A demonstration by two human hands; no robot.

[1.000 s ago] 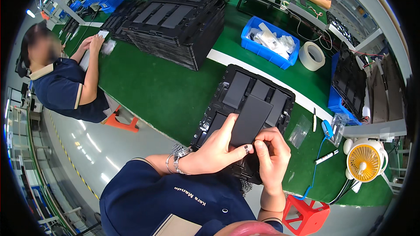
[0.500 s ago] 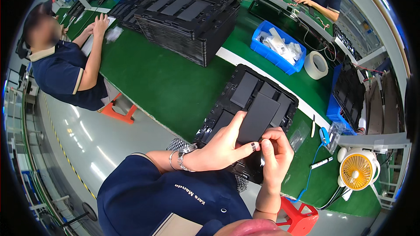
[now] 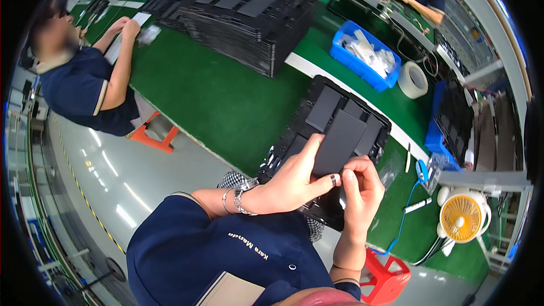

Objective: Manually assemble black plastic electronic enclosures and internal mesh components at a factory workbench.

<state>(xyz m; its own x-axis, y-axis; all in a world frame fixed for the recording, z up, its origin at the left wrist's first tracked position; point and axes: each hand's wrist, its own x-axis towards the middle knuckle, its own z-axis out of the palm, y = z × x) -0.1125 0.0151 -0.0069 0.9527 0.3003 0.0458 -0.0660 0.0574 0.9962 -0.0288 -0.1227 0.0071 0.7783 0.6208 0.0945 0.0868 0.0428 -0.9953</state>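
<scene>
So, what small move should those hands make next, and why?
Perhaps a gentle tug with the right hand, while the left hand steadies the black block over the black tray: the right hand looks pinched beside the block's near edge, though whatever it may hold is too small to make out.

At left, the co-worker's (image 3: pixel 79 90) raised fingers (image 3: pixel 131 26) have curled down.
</scene>
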